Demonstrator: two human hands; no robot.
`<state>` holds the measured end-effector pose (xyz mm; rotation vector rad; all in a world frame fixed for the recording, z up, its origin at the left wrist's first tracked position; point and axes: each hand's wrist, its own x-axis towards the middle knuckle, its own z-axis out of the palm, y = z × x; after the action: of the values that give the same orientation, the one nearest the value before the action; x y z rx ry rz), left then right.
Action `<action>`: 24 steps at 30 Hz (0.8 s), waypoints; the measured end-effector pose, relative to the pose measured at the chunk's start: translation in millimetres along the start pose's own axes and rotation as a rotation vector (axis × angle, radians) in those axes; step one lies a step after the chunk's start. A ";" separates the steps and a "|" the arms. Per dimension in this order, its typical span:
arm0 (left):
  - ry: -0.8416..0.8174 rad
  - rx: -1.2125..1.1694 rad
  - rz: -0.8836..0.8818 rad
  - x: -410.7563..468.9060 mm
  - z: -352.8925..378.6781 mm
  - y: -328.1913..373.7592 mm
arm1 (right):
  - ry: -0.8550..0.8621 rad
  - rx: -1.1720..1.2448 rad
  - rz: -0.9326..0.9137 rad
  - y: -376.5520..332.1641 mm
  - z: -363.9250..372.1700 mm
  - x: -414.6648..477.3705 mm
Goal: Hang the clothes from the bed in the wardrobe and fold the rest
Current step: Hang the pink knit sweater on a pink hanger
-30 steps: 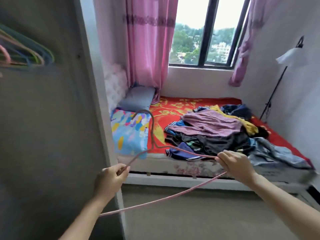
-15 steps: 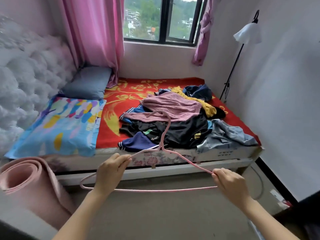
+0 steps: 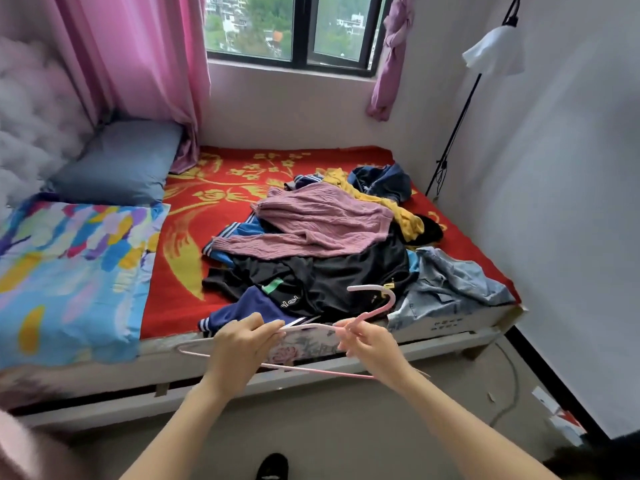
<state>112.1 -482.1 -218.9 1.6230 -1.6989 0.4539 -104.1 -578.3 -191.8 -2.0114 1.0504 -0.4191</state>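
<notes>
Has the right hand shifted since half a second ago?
Yes. The right hand has slid left, from below the denim jacket to the neck of the pink hanger, in front of the black garment.

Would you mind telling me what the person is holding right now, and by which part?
A pink hanger, in both hands: the left hand grips one sloping arm, and the right hand pinches the neck just below the hook.

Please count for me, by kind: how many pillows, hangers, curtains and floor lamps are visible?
Pillows: 2, grey-blue pillow and multicoloured pillow
Hangers: 1, pink hanger
Curtains: 2, pink curtain and purple curtain
Floor lamps: 1, white-shaded floor lamp
Total: 6
</notes>
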 end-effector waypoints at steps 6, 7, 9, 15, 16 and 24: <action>-0.043 -0.047 0.005 80.1 65.3 -67.5 | -0.027 0.098 0.227 -5.4 -23.0 104.7; -0.072 -0.040 -0.002 92.6 73.8 -73.0 | -0.006 0.084 0.247 -4.2 -27.0 116.0; -0.156 -0.054 -0.112 113.3 95.8 -79.7 | 0.060 0.112 0.311 4.6 -34.6 133.6; -0.352 -0.167 -0.265 138.1 155.8 -78.5 | 0.281 0.125 0.527 57.8 -71.4 147.3; -0.377 -0.184 -0.302 138.8 164.5 -78.6 | 0.304 0.104 0.563 67.4 -79.3 148.1; -0.451 -0.240 -0.545 172.3 211.2 -92.1 | 0.393 0.007 0.720 141.2 -143.3 176.1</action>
<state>157.0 -763.4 -259.9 2.0008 -1.4441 -0.3933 -159.6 -837.5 -226.8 -1.4285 1.9075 -0.4241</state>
